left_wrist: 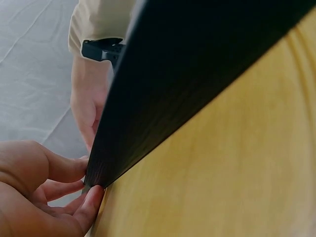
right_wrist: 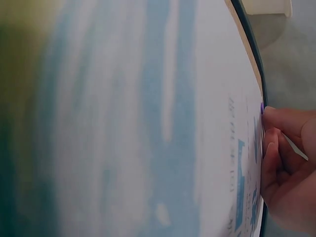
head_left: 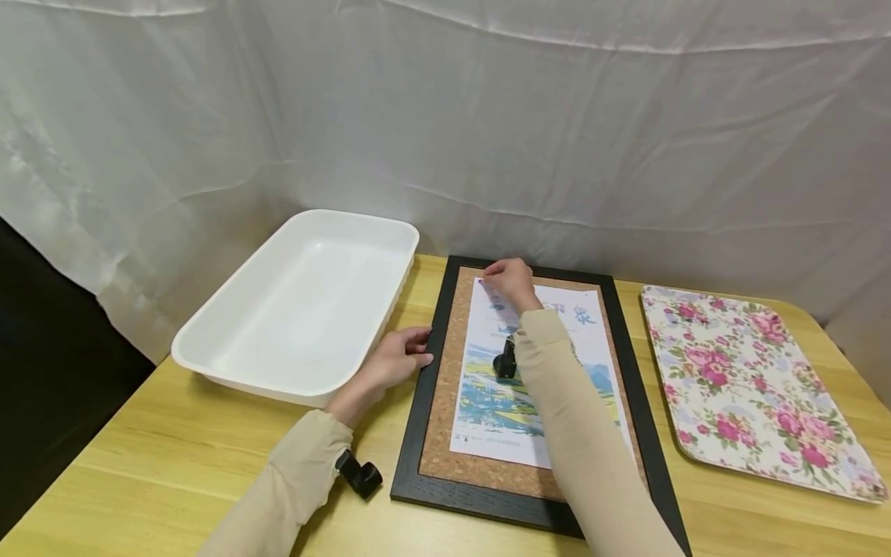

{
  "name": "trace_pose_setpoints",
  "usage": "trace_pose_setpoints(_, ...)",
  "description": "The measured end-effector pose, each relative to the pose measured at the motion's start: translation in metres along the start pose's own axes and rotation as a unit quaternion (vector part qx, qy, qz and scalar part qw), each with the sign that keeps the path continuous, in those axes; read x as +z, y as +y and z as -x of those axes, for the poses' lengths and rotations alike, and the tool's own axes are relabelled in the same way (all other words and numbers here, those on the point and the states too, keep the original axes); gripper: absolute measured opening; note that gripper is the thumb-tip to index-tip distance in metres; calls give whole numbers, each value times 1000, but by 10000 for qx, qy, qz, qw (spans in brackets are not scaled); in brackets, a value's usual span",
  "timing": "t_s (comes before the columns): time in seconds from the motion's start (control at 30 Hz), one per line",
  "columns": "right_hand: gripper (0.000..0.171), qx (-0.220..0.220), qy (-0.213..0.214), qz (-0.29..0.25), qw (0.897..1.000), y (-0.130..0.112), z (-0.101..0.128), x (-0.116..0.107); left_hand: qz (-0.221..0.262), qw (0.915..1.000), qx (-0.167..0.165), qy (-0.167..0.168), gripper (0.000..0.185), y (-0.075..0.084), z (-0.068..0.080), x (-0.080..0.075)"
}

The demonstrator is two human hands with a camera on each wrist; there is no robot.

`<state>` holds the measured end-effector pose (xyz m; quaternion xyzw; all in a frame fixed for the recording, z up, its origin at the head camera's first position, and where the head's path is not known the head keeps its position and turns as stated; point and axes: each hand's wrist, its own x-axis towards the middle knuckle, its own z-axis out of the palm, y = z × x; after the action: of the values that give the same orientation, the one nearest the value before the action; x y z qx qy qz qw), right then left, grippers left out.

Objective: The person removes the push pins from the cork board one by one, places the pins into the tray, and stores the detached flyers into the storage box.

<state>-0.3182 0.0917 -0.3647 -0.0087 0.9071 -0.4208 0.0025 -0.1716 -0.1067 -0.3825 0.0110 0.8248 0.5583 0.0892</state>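
A pale wooden table (head_left: 174,464) stands against a white cloth backdrop (head_left: 557,116). On it, from the person's left to right, lie a white plastic tub (head_left: 306,302), a black-framed cork board (head_left: 445,433) and a flowered tray (head_left: 752,387). The board lies flat, between the tub and the tray, close to the tub's long side and well apart from the tray.

A printed sheet (head_left: 501,410) with a blue and green landscape and some blue lettering lies on the cork, inside the frame.

The left hand (head_left: 390,363) rests against the board's left edge; the left wrist view shows its fingertips (left_wrist: 91,197) curled onto the dark frame, steadying it. The right hand (head_left: 511,282) reaches to the sheet's far left corner, fingers bunched together. In the right wrist view a small purple thing (right_wrist: 261,107) sits at a fingertip on the paper's edge; it may be a pin head, but it is too small to tell, and whether the fingers pinch it or only press on it cannot be told.

A likely risk is the sheet creeping or creasing under the right fingers, since the other corners look unfastened. If the left hand loosens, the board could slide towards the tub. A slip at the corner could also tear the paper.
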Motion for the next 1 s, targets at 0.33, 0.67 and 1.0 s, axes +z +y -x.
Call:
trace_pose_setpoints(0.33,15,71,-80,-171,9998,0,2,2,-6,9999,-107,32,52,0,0,-1)
trace_pose_setpoints(0.67,13,31,-175,212,9996,-2,3,3,-3,9999,-109,10,52,0,1,-1)
trace_pose_setpoints(1.0,11,128,-113,253,9995,-6,4,5,-8,10000,-80,29,52,0,1,-2)
